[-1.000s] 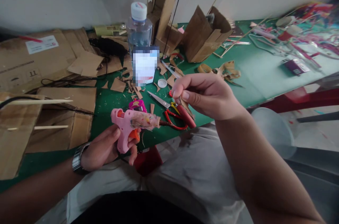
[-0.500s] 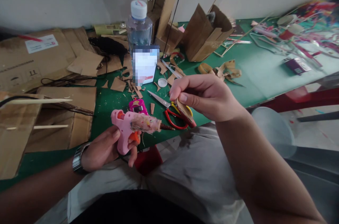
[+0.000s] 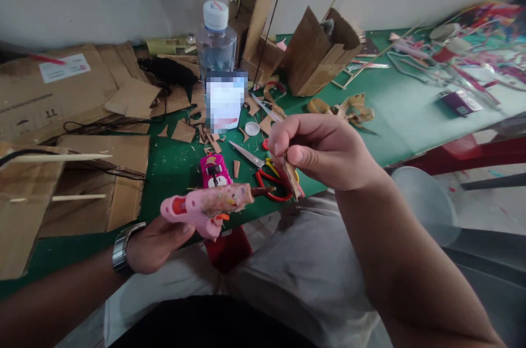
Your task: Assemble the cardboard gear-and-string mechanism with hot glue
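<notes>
My left hand (image 3: 164,243) is closed around the handle of a pink glue gun (image 3: 205,208), with most of the fingers hidden behind it. The gun's dark nozzle points right, close to the small cardboard piece (image 3: 292,179) that my right hand (image 3: 324,149) pinches between thumb and fingertips. That piece hangs downward, its edge turned towards me. Scissors with red and yellow handles (image 3: 255,160) lie on the table, partly behind the cardboard piece. A magenta toy car (image 3: 215,170) stands just behind the glue gun.
Cardboard scraps (image 3: 183,131) litter the green table (image 3: 394,118). A water bottle (image 3: 216,35) stands behind a lit, blurred screen (image 3: 225,104). Larger cardboard sheets (image 3: 94,172) and sticks are at left. A cardboard box (image 3: 316,57) and brown ribbon (image 3: 355,109) lie farther right.
The glue gun has tilted and turned, its nozzle now nearer the cardboard piece. My right hand has shifted slightly right, turning the piece to hang more steeply.
</notes>
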The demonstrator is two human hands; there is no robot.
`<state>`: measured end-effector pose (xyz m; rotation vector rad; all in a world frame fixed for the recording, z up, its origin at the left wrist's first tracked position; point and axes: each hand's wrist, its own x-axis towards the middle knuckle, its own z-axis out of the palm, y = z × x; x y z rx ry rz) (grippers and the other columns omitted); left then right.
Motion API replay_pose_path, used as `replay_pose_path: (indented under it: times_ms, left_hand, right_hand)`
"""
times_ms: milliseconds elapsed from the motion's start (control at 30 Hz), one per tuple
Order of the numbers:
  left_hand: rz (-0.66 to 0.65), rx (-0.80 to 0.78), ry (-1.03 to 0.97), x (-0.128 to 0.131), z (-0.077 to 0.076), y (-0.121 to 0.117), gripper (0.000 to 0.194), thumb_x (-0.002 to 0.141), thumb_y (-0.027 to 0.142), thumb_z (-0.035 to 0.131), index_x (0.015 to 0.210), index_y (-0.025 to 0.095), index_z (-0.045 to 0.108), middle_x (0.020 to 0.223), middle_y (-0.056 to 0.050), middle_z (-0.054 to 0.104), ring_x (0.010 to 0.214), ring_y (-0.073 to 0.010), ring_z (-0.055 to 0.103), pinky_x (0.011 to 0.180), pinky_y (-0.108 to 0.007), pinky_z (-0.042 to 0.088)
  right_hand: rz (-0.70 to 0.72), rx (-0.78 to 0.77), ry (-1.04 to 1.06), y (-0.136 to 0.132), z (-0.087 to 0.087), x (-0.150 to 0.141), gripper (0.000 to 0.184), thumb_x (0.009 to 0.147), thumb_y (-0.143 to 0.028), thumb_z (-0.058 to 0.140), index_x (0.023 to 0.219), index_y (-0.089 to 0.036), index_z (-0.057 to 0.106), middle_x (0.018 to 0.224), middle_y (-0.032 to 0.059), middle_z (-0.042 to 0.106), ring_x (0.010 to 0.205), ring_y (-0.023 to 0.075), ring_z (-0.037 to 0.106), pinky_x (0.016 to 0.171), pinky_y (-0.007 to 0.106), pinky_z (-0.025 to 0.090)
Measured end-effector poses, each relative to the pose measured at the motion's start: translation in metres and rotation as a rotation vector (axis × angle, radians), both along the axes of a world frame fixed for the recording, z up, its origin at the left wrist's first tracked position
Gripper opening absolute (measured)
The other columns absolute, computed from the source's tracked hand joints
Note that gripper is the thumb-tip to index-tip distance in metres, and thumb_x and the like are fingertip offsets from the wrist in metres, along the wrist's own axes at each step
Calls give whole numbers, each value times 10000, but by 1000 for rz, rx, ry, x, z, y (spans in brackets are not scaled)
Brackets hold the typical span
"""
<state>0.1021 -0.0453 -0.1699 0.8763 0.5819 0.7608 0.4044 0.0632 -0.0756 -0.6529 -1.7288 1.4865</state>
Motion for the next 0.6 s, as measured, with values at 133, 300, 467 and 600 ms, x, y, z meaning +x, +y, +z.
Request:
replay_pose_path:
  times_ms: [133, 300, 467, 600]
  left_hand:
    - [-87, 354, 139, 2, 4, 4, 371, 1082, 448, 597, 1331, 267, 802, 1465, -141, 679, 1346, -325, 637, 1108, -461, 544]
    - [-10, 423, 30, 6, -7, 6, 425, 972, 337, 768, 1394, 369, 731, 1200, -112, 706, 1162, -306, 663, 1051, -484, 539]
    - [-23, 503, 54, 11, -3, 10, 341, 1029, 270, 677, 1354, 356, 736, 1131, -116, 714, 1094, -294, 665, 1021, -516, 531]
    - [-17, 525, 71, 12, 1, 12, 291, 1068, 294, 625, 1327, 330, 752, 1106, -114, 710, 1078, -284, 665, 1000, -500, 533]
  right_hand:
    - [13, -31, 44, 1, 0, 8, 330, 938, -438, 853, 912, -157, 683, 783, -9, 616, 624, 79, 522, 536, 205, 438]
    - [95, -79, 130, 3, 1, 15, 220, 949, -342, 849, 943, -161, 725, 739, -22, 622, 545, 67, 512, 483, 199, 428]
    - [92, -8, 69, 1, 8, 15, 252, 918, -353, 883, 888, -158, 727, 718, -16, 643, 598, 82, 586, 514, 196, 475]
    - [33, 31, 23, -2, 12, 15, 218, 865, -296, 930, 878, -156, 763, 755, 0, 688, 622, 75, 608, 529, 189, 482]
